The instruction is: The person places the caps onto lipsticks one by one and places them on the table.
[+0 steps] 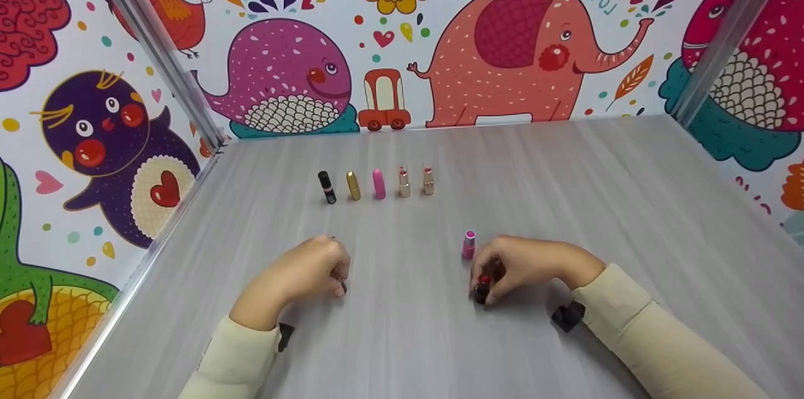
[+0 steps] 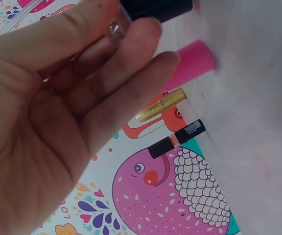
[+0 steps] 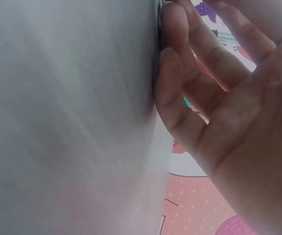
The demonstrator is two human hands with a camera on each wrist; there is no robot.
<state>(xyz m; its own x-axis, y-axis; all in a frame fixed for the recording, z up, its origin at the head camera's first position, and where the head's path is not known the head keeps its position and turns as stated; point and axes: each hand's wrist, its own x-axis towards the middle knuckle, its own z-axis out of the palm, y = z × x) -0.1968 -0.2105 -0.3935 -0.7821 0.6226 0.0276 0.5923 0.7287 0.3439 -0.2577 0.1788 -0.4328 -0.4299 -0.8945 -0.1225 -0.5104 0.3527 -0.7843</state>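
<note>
Near the front right of the table, my right hand [image 1: 518, 264] pinches an upright lipstick [image 1: 482, 291] with a black base and bare red tip. Just behind those fingers stands a pink lipstick [image 1: 468, 245], uncapped. My left hand [image 1: 304, 273], at front left, grips a small black cylinder [image 2: 158, 9] with a clear end, perhaps a lipstick cap. Past its fingers, the left wrist view shows a pink cylinder [image 2: 197, 61]. In the right wrist view, curled fingers [image 3: 173, 73] hide most of what my right hand holds.
Farther back runs a row: a black lipstick [image 1: 327, 188], a gold one [image 1: 353, 186], a pink one [image 1: 378, 184], and two gold-based lipsticks [image 1: 404, 183] with tips showing. Printed panels [image 1: 402, 41] and metal posts [image 1: 157, 41] border the grey table [image 1: 565, 185].
</note>
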